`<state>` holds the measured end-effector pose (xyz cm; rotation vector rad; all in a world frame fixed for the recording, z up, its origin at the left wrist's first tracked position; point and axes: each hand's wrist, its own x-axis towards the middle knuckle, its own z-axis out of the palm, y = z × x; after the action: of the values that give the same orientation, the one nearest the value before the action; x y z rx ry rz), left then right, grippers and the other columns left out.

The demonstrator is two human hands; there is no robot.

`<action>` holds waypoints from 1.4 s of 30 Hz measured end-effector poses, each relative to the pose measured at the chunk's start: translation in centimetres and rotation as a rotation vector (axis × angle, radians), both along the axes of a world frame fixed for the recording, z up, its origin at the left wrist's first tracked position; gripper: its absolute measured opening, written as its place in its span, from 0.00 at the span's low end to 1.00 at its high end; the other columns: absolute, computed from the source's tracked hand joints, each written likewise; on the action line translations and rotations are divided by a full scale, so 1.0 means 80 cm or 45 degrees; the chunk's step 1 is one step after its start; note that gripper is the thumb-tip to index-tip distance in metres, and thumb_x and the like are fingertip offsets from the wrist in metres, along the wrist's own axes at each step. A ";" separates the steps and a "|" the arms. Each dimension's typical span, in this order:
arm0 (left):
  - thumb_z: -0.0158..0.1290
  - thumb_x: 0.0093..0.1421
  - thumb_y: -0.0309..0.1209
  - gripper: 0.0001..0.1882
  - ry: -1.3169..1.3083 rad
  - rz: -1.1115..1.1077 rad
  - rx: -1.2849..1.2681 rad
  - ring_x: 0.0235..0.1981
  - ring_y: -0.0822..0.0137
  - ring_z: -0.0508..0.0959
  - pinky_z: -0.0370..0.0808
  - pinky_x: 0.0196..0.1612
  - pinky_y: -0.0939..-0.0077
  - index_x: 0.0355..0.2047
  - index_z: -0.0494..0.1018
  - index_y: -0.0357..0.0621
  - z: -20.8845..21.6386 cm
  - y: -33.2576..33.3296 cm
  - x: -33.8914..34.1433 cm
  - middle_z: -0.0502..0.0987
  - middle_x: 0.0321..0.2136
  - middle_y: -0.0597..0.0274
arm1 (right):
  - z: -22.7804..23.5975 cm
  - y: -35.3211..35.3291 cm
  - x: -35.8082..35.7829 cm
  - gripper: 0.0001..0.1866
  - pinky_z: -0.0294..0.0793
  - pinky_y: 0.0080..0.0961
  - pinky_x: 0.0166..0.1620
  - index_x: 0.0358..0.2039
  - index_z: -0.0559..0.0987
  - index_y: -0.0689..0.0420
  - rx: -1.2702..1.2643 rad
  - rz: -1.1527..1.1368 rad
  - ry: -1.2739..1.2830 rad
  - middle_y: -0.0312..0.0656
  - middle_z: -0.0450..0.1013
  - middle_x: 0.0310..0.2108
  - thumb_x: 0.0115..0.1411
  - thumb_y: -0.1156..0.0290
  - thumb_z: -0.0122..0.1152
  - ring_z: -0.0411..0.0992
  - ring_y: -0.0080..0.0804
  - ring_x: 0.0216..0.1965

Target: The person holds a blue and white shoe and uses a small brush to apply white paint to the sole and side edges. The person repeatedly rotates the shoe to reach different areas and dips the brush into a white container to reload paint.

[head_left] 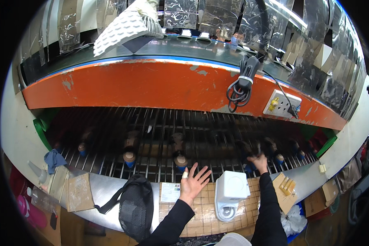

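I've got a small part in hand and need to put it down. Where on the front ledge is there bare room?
Bare steel ledge shows between the cardboard piece and the black mesh bag. The taped cardboard mat is open between the left hand and the white box. It is crowded by the right hand and the yellow blocks.

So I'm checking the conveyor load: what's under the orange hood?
Under the orange hood metal rods carry dark shoes on blue-tipped lasts. The right hand grips one shoe; the left hand hovers open. Further back is too shadowed to see.
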<state>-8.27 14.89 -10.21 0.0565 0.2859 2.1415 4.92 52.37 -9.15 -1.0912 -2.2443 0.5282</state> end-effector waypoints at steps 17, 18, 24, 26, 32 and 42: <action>0.65 0.50 0.49 0.57 0.672 -0.735 0.082 0.63 0.46 0.63 0.66 0.62 0.56 0.69 0.42 0.41 0.089 -0.105 0.140 0.57 0.63 0.39 | 0.134 -0.352 0.233 0.31 0.72 0.24 0.44 0.38 0.62 0.54 -0.677 0.580 1.273 0.44 0.74 0.34 0.41 0.62 0.74 0.73 0.29 0.37; 0.66 0.49 0.47 0.57 0.610 -0.765 0.033 0.64 0.46 0.61 0.64 0.62 0.53 0.69 0.42 0.43 0.090 -0.119 0.162 0.57 0.64 0.42 | 0.130 -0.375 0.237 0.32 0.73 0.25 0.45 0.38 0.62 0.54 -0.799 0.634 1.235 0.48 0.75 0.36 0.39 0.62 0.76 0.74 0.30 0.39; 0.72 0.41 0.28 0.53 0.234 -0.622 -0.122 0.61 0.55 0.66 0.66 0.62 0.57 0.64 0.53 0.43 0.049 -0.190 0.223 0.66 0.58 0.53 | 0.093 -0.428 0.249 0.19 0.68 0.25 0.35 0.30 0.67 0.60 -0.746 0.795 0.557 0.43 0.75 0.31 0.59 0.57 0.61 0.68 0.24 0.30; 0.75 0.37 0.32 0.54 0.390 -0.443 -0.209 0.59 0.56 0.67 0.67 0.61 0.58 0.63 0.55 0.43 0.044 -0.208 0.222 0.68 0.57 0.53 | 0.083 -0.417 0.250 0.16 0.68 0.28 0.36 0.28 0.72 0.64 -0.508 0.615 0.264 0.43 0.71 0.28 0.70 0.67 0.44 0.69 0.29 0.30; 0.73 0.29 0.57 0.65 1.279 0.742 -0.458 0.58 0.57 0.67 0.66 0.61 0.58 0.62 0.54 0.38 0.102 -0.241 0.189 0.63 0.57 0.53 | 0.059 -0.377 0.222 0.03 0.53 0.36 0.40 0.31 0.79 0.48 0.252 0.263 -0.160 0.38 0.68 0.25 0.59 0.65 0.61 0.70 0.36 0.30; 0.50 0.50 0.69 0.51 1.865 1.745 -1.415 0.49 0.59 0.77 0.71 0.57 0.64 0.60 0.58 0.37 0.144 -0.265 0.169 0.73 0.52 0.51 | 0.051 -0.355 0.188 0.05 0.55 0.39 0.42 0.26 0.81 0.48 0.679 0.363 -0.130 0.35 0.69 0.27 0.51 0.64 0.68 0.68 0.34 0.30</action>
<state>5.27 -6.33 1.34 1.0073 2.9400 2.2482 19.97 23.97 -5.06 -0.5414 -2.4416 -0.0306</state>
